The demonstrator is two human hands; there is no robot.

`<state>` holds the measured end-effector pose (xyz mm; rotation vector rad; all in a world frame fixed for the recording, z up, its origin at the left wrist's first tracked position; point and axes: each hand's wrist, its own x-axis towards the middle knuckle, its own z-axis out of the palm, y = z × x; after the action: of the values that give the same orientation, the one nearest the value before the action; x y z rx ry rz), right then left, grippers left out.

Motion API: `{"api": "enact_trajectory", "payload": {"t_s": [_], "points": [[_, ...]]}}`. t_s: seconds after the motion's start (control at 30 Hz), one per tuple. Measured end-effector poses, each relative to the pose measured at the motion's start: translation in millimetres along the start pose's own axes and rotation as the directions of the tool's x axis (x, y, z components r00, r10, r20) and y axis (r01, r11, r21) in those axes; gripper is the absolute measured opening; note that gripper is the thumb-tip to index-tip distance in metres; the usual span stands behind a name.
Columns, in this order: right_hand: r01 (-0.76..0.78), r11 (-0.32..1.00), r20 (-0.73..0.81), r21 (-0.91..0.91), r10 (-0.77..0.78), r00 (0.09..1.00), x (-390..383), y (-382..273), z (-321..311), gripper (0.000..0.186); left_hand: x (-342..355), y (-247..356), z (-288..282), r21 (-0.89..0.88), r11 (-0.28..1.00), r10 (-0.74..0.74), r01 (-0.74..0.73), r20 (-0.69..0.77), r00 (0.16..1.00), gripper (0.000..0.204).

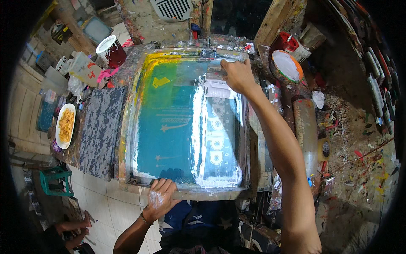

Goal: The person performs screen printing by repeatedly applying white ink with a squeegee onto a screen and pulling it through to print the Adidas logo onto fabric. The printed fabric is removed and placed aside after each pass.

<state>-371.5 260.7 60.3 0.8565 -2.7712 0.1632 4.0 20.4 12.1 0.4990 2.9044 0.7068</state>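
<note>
The screen (169, 142) lies flat on the desk (127, 70), directly before the person. The right hand (240, 76) is closed around the squeegee (215, 75) at the screen's far end, toward its right side. White ink (196, 135) runs in a band down the mesh and pools at the near right corner. The left hand (161, 197), smeared white, lays bent fingers over the near rim, thumb spread; whether it grips, I cannot tell. A camouflage cloth (101, 131) lies left of the screen, beside a plate (63, 145) of food.
</note>
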Motion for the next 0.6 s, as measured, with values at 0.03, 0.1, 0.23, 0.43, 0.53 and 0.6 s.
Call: {"api": "enact_trajectory", "payload": {"t_s": [0.03, 0.1, 0.23, 0.43, 0.53, 0.6], "points": [[0.001, 1.000, 0.003, -0.008, -0.001, 1.000, 6.4, 1.4, 4.5, 0.024, -0.1, -0.1, -0.6, -0.014, 1.000, -0.012, 0.012, 0.019, 1.000, 0.053], [-0.015, 0.999, 0.069, -0.043, 0.018, 0.997, 14.6, 3.6, 14.0, 0.026, -0.3, -0.3, -1.4, -0.006, 1.000, -0.018, 0.018, 0.026, 1.000, 0.053], [0.010, 1.000, 0.135, -0.016, -0.008, 0.991, -9.3, -1.8, 17.8, 0.032, 0.1, 0.0, -0.2, -0.025, 1.000, -0.008, 0.008, -0.001, 1.000, 0.053], [0.154, 0.987, 0.040, 0.041, -0.155, 0.987, -160.4, -81.2, -23.3, 0.015, 2.8, 0.2, 1.4, -0.027, 1.000, 0.008, -0.009, -0.029, 1.000, 0.052], [0.124, 0.989, 0.136, 0.085, -0.134, 0.982, -229.0, -124.7, -47.1, 0.022, 3.8, 1.5, 2.4, -0.016, 0.999, 0.030, -0.031, -0.103, 0.994, 0.048], [0.128, 0.987, 0.112, 0.098, -0.138, 0.984, -251.0, -138.2, -55.2, 0.020, 2.5, 2.4, 2.6, -0.004, 1.000, 0.018, -0.019, -0.074, 0.997, 0.050]]}}
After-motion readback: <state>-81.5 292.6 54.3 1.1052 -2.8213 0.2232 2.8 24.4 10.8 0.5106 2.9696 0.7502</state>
